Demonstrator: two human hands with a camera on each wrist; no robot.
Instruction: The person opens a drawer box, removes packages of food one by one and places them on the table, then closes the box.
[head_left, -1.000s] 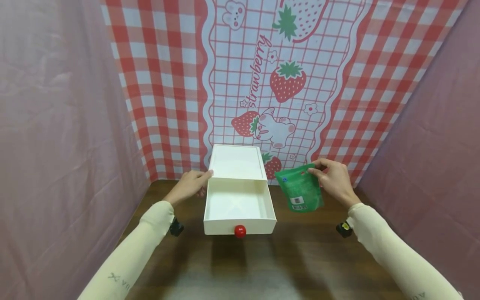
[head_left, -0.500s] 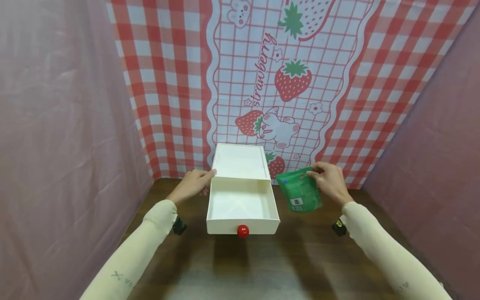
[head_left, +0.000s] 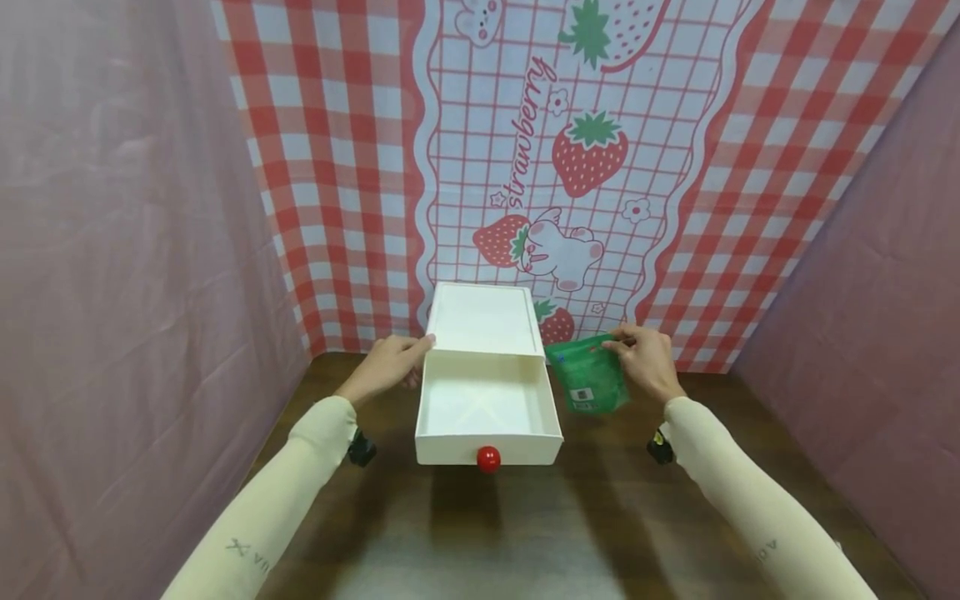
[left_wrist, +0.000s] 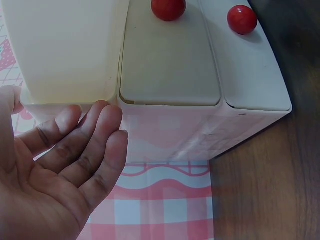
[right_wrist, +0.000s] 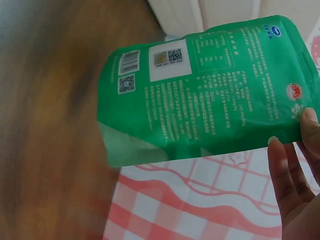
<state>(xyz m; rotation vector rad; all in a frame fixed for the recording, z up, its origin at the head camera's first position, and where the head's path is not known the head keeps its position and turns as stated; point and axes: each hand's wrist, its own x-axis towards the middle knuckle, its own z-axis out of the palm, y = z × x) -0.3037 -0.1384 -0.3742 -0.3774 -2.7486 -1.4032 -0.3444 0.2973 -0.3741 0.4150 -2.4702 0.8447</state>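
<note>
Your right hand [head_left: 647, 360] pinches the green, soft plastic pouch [head_left: 588, 375] by one upper corner, between thumb and fingers. The pouch hangs to the left of that hand, in the air above the far right part of the brown wooden tabletop [head_left: 540, 517]. Its side with printed text, a white label [right_wrist: 170, 60] and square codes shows to your right wrist camera.

Your left hand [head_left: 384, 364] is unclenched, fingers nearly straight and resting lightly at the left side of the white, boxy drawer unit [head_left: 483, 318], thumb by its upper left edge. The pouch is well apart from this hand, across the unit.

The unit stands near the far edge of the tabletop, between your hands. Its white top drawer [head_left: 450, 450] is pulled out toward you, a round red knob [head_left: 488, 458] on its front. The pouch is close beside the unit's right side; you cannot tell whether they touch. Below, two closed drawers [left_wrist: 170, 65] carry red knobs too.

Beyond the far edge hangs a red-and-white checked strawberry cloth [head_left: 360, 150]; dull pink curtains [head_left: 112, 292] flank the tabletop's left and right edges.
</note>
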